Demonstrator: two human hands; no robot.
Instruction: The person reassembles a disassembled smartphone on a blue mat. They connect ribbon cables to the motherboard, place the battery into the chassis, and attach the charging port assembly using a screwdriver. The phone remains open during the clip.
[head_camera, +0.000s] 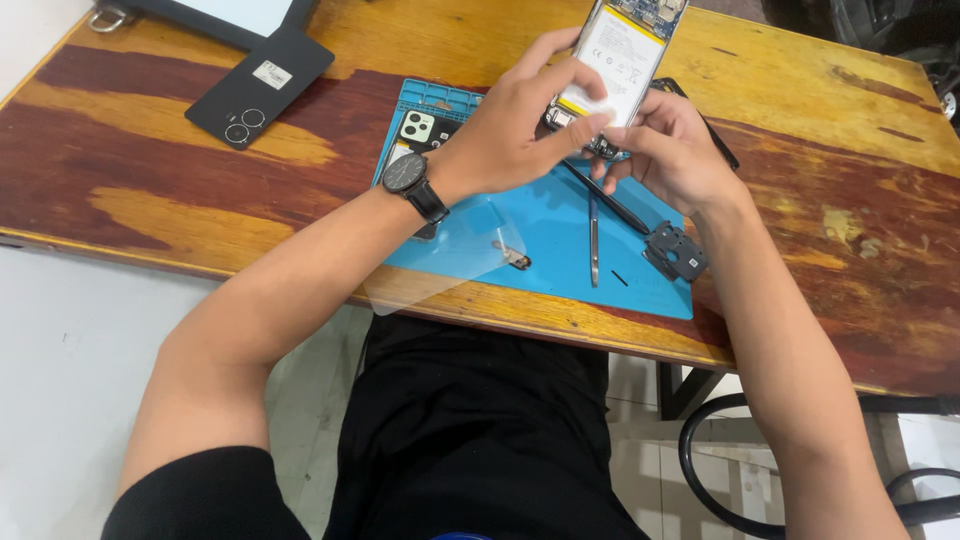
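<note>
Both hands are up at 12 o'clock over the blue mat (560, 250), holding an opened phone (618, 55) with its white battery showing. Left hand (510, 125), the one with the black watch (405, 173), has its fingers (575, 128) closed round the phone's lower end; right hand (675, 150) pinches that same end from 3 o'clock. Tweezers (593, 240) and a small dark bracket (675, 250) lie on the mat, and a black back cover (262, 85) sits on the desk (830, 200) at 10 o'clock.

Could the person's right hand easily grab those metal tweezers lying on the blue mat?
Probably yes, once it lets go. The right hand is busy gripping the opened phone together with the left hand. The tweezers lie bare on the blue mat just below it, nothing covering them.
</note>
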